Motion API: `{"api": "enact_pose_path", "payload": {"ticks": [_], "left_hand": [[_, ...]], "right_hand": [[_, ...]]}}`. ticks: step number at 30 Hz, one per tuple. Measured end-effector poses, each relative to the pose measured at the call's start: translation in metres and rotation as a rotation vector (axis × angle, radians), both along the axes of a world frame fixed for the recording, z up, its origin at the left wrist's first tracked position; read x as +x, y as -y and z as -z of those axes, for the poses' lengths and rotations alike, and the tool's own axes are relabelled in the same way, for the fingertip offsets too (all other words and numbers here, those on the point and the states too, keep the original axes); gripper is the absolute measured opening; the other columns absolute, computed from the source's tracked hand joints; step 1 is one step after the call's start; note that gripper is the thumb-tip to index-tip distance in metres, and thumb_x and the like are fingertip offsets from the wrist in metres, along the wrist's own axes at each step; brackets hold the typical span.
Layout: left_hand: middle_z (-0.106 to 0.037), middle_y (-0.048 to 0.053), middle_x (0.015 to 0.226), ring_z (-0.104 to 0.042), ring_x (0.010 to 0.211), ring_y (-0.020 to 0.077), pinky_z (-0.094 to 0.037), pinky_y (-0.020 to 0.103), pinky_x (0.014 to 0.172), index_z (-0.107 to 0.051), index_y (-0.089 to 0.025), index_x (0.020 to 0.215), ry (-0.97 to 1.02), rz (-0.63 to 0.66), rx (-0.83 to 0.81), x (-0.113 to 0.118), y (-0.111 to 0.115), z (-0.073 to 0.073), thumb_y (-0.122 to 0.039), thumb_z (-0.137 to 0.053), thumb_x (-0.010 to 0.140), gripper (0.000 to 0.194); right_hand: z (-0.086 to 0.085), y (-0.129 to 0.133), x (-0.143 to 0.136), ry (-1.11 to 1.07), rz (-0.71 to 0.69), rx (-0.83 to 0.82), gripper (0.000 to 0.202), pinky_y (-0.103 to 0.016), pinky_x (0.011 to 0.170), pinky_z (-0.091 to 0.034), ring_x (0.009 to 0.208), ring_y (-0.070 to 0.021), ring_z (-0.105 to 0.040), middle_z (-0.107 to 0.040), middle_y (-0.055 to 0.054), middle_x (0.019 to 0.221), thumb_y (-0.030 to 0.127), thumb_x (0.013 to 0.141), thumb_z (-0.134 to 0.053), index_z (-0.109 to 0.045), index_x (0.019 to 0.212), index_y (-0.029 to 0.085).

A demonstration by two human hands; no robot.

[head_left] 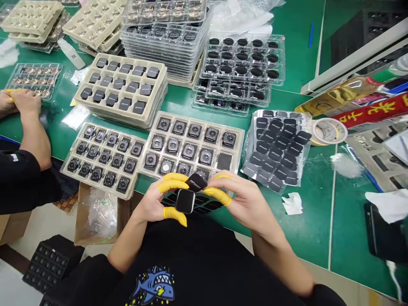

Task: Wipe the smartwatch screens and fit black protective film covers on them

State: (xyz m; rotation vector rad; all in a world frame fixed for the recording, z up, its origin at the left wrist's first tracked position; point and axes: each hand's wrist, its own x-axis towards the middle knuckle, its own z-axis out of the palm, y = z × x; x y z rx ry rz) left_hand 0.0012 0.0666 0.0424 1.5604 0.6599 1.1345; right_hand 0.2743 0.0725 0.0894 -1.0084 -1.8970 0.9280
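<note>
My left hand [154, 200], with yellow finger cots, grips a smartwatch body [185, 201] without a strap, its dark screen facing up. A black rounded-square film [196, 182] with pale lettering is pinched in my right hand [244, 193], also in yellow cots. This film is tilted just above the watch's upper edge, close to my left index fingertip; whether they touch, I cannot tell. Just beyond my hands lies a beige tray [240, 142] of watch bodies, mostly backs up. Behind and below the watch, more black pieces are partly hidden.
Left of it sits another watch tray [68, 165], with a stack of beige trays [161, 95] behind. Clear trays of dark lenses [240, 57] stand farther back. To the right are loose black films [276, 151] on plastic and a tape roll [330, 131]. A co-worker's arm [33, 127] rests at left.
</note>
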Motion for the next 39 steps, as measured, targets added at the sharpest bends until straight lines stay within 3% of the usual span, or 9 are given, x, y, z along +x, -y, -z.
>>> {"api": "enact_pose_path", "payload": {"ticks": [3, 10, 15, 24, 27, 32, 35, 39], "left_hand": [[-0.079, 0.017, 0.143, -0.078, 0.134, 0.0337, -0.068, 0.047, 0.114, -0.079, -0.029, 0.142, 0.043, 0.019, -0.024, 0.0, -0.002, -0.001, -0.054, -0.104, 0.068, 0.082], [-0.068, 0.018, 0.163, -0.079, 0.136, 0.0366, -0.074, 0.042, 0.099, -0.078, -0.031, 0.143, 0.12, 0.071, -0.099, 0.001, -0.005, 0.004, -0.057, -0.103, 0.071, 0.081], [-0.074, 0.019, 0.154, -0.079, 0.135, 0.0368, -0.075, 0.043, 0.099, -0.077, -0.03, 0.143, 0.093, 0.102, -0.023, 0.002, -0.009, 0.001, -0.057, -0.105, 0.067, 0.085], [-0.078, 0.019, 0.144, -0.08, 0.131, 0.0341, -0.074, 0.043, 0.099, -0.078, -0.027, 0.14, -0.051, 0.019, 0.094, -0.001, -0.01, -0.005, -0.058, -0.105, 0.063, 0.088], [-0.08, 0.017, 0.138, -0.081, 0.127, 0.033, -0.073, 0.042, 0.099, -0.078, -0.026, 0.139, -0.097, 0.0, 0.126, -0.001, -0.007, -0.005, -0.058, -0.105, 0.062, 0.087], [-0.08, 0.015, 0.13, -0.083, 0.115, 0.0283, -0.072, 0.031, 0.082, -0.079, -0.026, 0.138, -0.089, -0.047, 0.121, 0.001, -0.003, -0.001, -0.06, -0.104, 0.066, 0.084], [-0.08, 0.016, 0.131, -0.082, 0.116, 0.0282, -0.072, 0.029, 0.078, -0.079, -0.026, 0.139, -0.096, -0.058, 0.092, 0.001, -0.002, 0.001, -0.058, -0.104, 0.068, 0.082], [-0.079, 0.017, 0.133, -0.081, 0.12, 0.0305, -0.073, 0.031, 0.078, -0.081, -0.026, 0.137, -0.097, -0.08, 0.032, 0.001, -0.003, 0.002, -0.058, -0.105, 0.068, 0.08]], "right_hand": [[0.0, -0.002, 0.002, 0.032, -0.021, 0.023, 0.009, -0.031, 0.08, -0.055, 0.085, -0.0174, -0.073, -0.08, -0.001, 0.093, 0.024, 0.113, -0.07, -0.076, 0.107, 0.027], [0.005, -0.002, 0.006, 0.023, -0.068, -0.026, 0.02, -0.031, 0.078, -0.055, 0.084, -0.018, -0.071, -0.079, -0.003, 0.092, 0.032, 0.117, -0.063, -0.076, 0.103, 0.025], [0.006, -0.004, 0.007, -0.017, -0.061, -0.104, 0.03, -0.031, 0.076, -0.057, 0.083, -0.0186, -0.073, -0.08, -0.004, 0.091, 0.042, 0.117, -0.062, -0.079, 0.1, 0.025], [0.009, -0.007, 0.003, -0.043, -0.037, -0.142, 0.037, -0.033, 0.073, -0.058, 0.08, -0.0203, -0.074, -0.08, -0.005, 0.088, 0.051, 0.116, -0.061, -0.081, 0.096, 0.026], [0.011, -0.007, 0.003, -0.046, -0.048, -0.141, 0.037, -0.033, 0.073, -0.058, 0.08, -0.02, -0.073, -0.08, -0.005, 0.088, 0.05, 0.117, -0.06, -0.081, 0.097, 0.026], [0.016, -0.008, 0.003, 0.003, -0.07, -0.122, 0.027, -0.031, 0.073, -0.058, 0.081, -0.0186, -0.074, -0.08, -0.003, 0.091, 0.038, 0.116, -0.062, -0.078, 0.1, 0.026], [0.012, -0.008, 0.004, 0.135, -0.029, -0.036, 0.021, -0.036, 0.079, -0.06, 0.091, -0.0225, -0.076, -0.082, -0.006, 0.103, 0.037, 0.117, -0.06, -0.077, 0.112, 0.027], [-0.005, -0.002, 0.003, 0.339, 0.175, 0.29, 0.033, -0.053, 0.1, -0.057, 0.125, -0.036, -0.073, -0.081, -0.014, 0.133, 0.034, 0.113, -0.067, -0.069, 0.146, 0.03]]}}
